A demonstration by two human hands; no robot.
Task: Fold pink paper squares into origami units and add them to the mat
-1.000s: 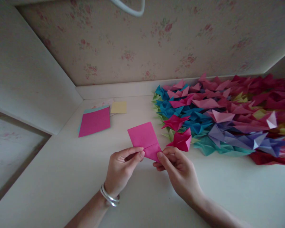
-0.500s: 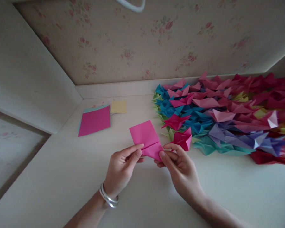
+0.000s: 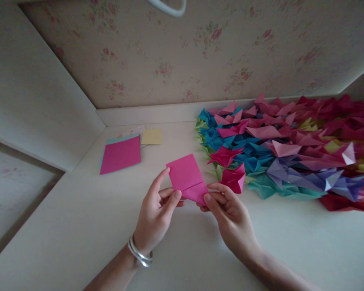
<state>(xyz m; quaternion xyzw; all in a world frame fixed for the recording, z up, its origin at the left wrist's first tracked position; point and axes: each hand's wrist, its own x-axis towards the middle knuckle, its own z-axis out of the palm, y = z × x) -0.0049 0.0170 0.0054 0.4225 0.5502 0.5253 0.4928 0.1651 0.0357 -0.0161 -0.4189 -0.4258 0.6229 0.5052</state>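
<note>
White tabletop (image 3: 188,258); left hand (image 3: 154,212) and right hand (image 3: 235,218), grip pinched on pink paper (image 3: 186,173).

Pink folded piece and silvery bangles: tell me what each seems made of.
Pink folded piece: most likely paper, matte, judging by its thin, straight edges and sharp fold line.
Silvery bangles: probably metal, smooth and polished, judging by the bright highlights, though the look alone can't rule out coated plastic.

Dim soft light, faint shadows, stretched edges
</note>
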